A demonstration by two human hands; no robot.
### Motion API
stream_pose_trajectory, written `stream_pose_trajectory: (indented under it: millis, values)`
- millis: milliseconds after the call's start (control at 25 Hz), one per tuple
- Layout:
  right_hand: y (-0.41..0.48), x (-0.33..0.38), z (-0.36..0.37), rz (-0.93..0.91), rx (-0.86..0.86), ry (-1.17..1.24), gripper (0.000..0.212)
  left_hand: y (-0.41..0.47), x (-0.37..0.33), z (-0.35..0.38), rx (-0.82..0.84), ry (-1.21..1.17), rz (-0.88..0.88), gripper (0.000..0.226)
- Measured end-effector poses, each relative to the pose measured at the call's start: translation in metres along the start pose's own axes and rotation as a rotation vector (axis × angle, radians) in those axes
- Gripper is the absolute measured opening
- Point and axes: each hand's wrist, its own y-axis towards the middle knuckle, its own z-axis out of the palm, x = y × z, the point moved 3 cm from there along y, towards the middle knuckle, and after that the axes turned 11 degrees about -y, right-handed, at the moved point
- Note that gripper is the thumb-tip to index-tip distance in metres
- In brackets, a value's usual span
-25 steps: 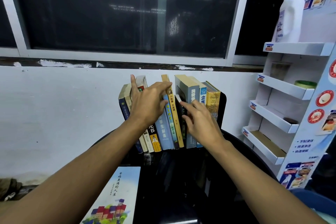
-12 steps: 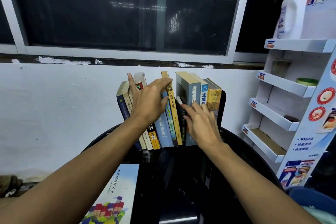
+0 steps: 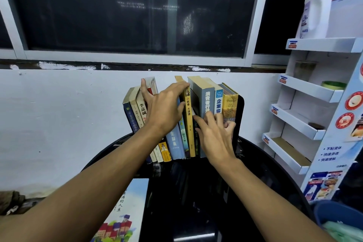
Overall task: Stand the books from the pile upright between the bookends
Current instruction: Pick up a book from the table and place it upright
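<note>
My left hand (image 3: pixel 165 112) lies spread over the row of books (image 3: pixel 176 120) at the far edge of the black desk (image 3: pixel 196 198), palm on the leaning spines, thumb up beside a tall book, fingertips hooked on the yellow book (image 3: pixel 189 122). It presses flat against them and closes on nothing. My right hand (image 3: pixel 216 135) sits just beside it, fingers slightly curled, tips poking at a thin dark book (image 3: pixel 196 133) tucked low in the gap between the yellow spine and the thick grey book (image 3: pixel 206 108). It pushes with the fingertips and grips nothing, as far as I can see.

These are paperbacks, mixed in height: navy and cream spines tilting on the left, a pale blue one in the middle, then grey, blue-and-white and a worn tan cover hard against the black bookend (image 3: pixel 240 116) on the right. The left bookend I cannot see behind my arm.

I reckon they are light singly, stiff along the spine, floppy at the covers, glossy enough to slide on this shiny desk. The thin one will likely buckle if shoved at its middle, so I'd pinch it near the top of the spine while bracing its neighbours. One more book, the illustrated book (image 3: pixel 125 214), lies flat at the near left edge, waiting.
</note>
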Motion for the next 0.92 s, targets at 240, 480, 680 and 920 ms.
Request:
stream_pose_trajectory:
  millis: [240,480,680,920]
  values:
    - [-0.002,0.005,0.003,0.0,0.029,-0.028,0.058,0.001,-0.001,0.0,0.003,-0.005,0.003,0.055]
    - [-0.004,0.005,0.007,0.02,0.059,-0.015,0.054,0.003,0.0,-0.002,0.027,0.013,0.002,0.054]
    - [-0.005,0.006,0.004,0.038,0.082,0.02,0.054,0.001,0.002,-0.002,0.049,0.026,0.004,0.058]
    - [-0.002,0.003,-0.01,0.034,0.2,0.073,0.045,-0.003,0.006,-0.01,0.14,0.004,0.023,0.062]
